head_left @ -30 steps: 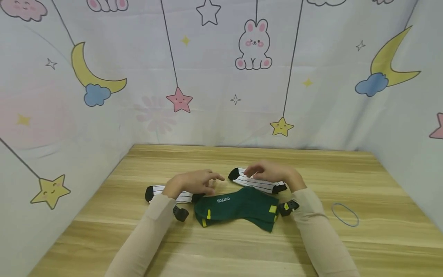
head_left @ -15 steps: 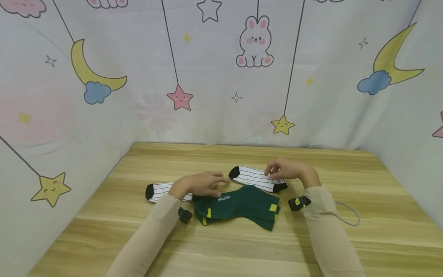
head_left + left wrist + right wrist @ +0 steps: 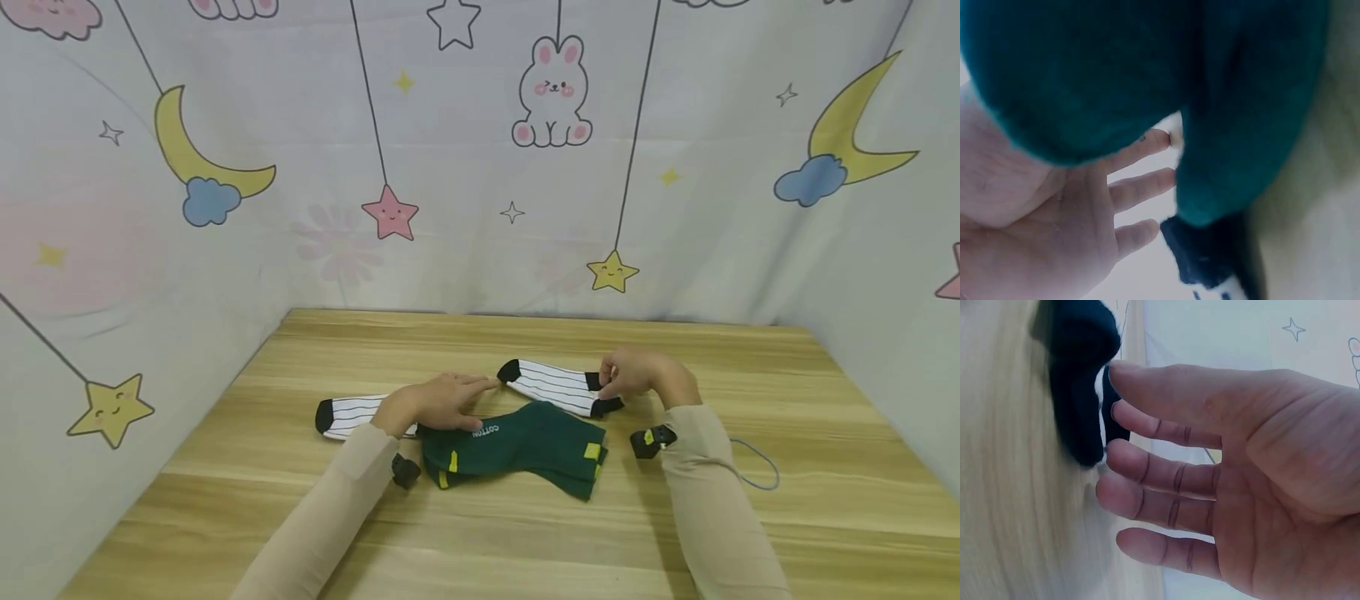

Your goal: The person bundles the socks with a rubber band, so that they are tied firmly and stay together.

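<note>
A white sock with dark stripes and black ends (image 3: 555,388) lies at the back of the table. At its right end, my right hand (image 3: 637,372) has its fingertips at the black cuff (image 3: 1082,381); the right wrist view shows thumb and fingers bent slightly, with a gap between them. My left hand (image 3: 442,402) spreads its fingers over the toe end of the green sock (image 3: 517,452) marked COTTON, fingertips close to the striped sock's black toe. Another striped sock (image 3: 352,415) lies to the left, partly hidden by the left hand and sleeve.
A thin blue loop (image 3: 759,463) lies on the wooden table (image 3: 480,542) by the right sleeve. A white cloth backdrop (image 3: 465,267) with printed stars, moons and a rabbit rises behind the table and along both sides.
My right hand has moved right along the far striped sock to its cuff end. The left hand has shifted slightly right over the green sock. The socks lie about where they were.
</note>
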